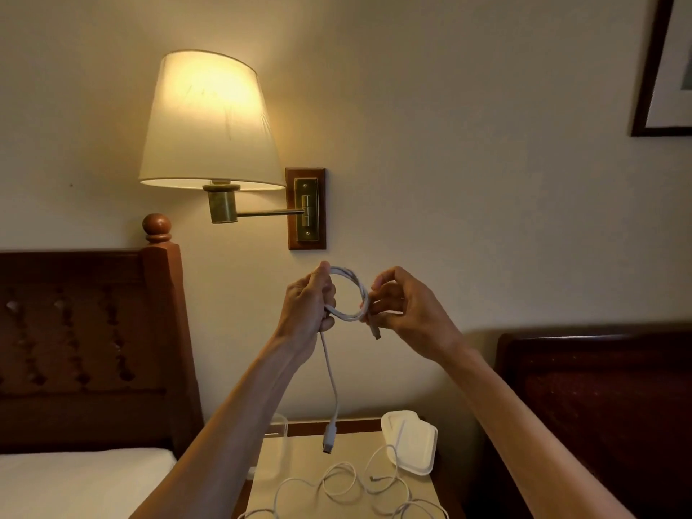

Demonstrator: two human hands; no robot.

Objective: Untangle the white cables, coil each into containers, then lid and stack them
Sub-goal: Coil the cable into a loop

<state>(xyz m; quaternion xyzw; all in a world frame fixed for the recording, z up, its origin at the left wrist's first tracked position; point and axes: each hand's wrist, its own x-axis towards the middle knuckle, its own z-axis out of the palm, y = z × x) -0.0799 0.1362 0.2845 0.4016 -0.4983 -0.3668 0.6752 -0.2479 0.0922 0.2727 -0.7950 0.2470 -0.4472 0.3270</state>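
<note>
At the far left of the frame stand a dark wooden headboard [86, 331] with a round finial and, below it, the white bed [75, 481]. Above, in the upper left, a lit wall lamp [209, 121] hangs from a brass arm on a wooden wall plate.

Both bare forearms rise from the bottom edge and converge at centre frame, hands raised in front of the wall. The left hand [309, 309] has its fingers curled round the left side of a small coil of white cable [348, 294], thumb uppermost. One tail of this cable drops straight down from the hand, its connector [328, 438] hanging just above the bedside table [299, 455]. The right hand [404, 312] pinches the coil's right side between thumb and bent fingers — the cable's other short end with its plug dangles just below that grip.

In the lower centre, a clear container [275, 440] stands on the table's left part, partly behind the left forearm. Loose white cables [344, 485] lie looped across the tabletop; how many there are cannot be told. Right of them, white lids [410, 440] lie overlapping — two as far as can be seen.

At the lower right is a second dark headboard [599, 406], and in the upper right corner a framed picture [666, 69].
</note>
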